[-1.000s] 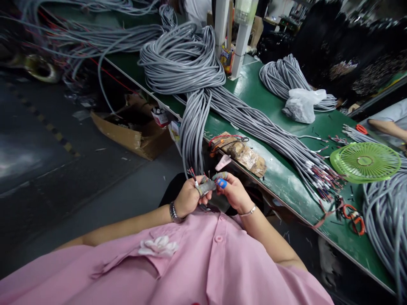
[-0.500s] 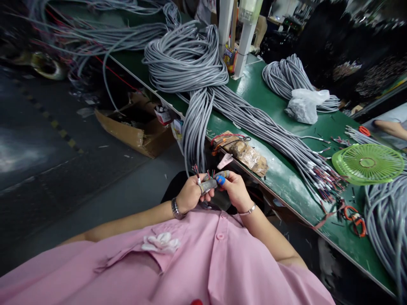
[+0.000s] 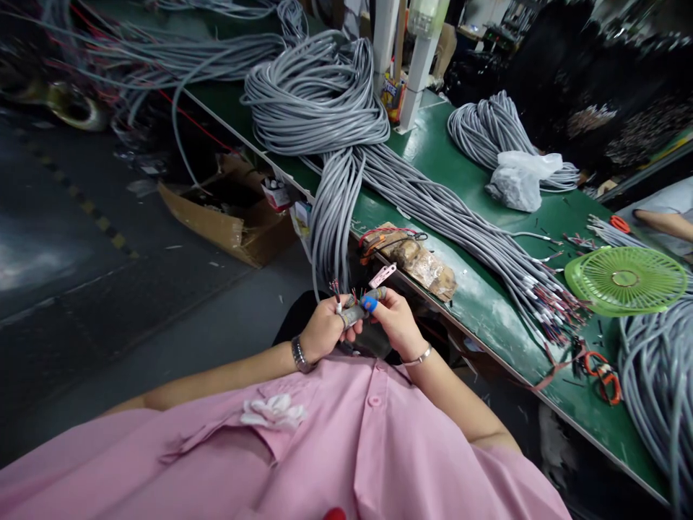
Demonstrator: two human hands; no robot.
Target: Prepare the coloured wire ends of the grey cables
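Observation:
Held low in front of my body, my left hand (image 3: 323,329) is closed around the ends of grey cables (image 3: 334,224) that hang off the table edge. Thin coloured wires (image 3: 335,289) stick up above its thumb, with a white piece at their base. My right hand (image 3: 399,323) has a blue covering (image 3: 369,303) on the thumb and meets the left one. Its thumb and index finger pinch at the short red and green wire ends. Grey wraps cover some fingers of both hands. The exact strand in the pinch is too small to make out.
Grey cable coils (image 3: 319,97) and a long cable bundle (image 3: 433,198) lie across the green table (image 3: 503,354). To the right are a green fan (image 3: 625,278) and orange-handled scissors (image 3: 603,375). A cardboard box (image 3: 216,224) stands on the floor. Another person's arm (image 3: 663,222) shows far right.
My right hand has shifted slightly left, closer to my left hand's fingers. The small pink object by the table edge looks turned. My left hand stays nearly in place.

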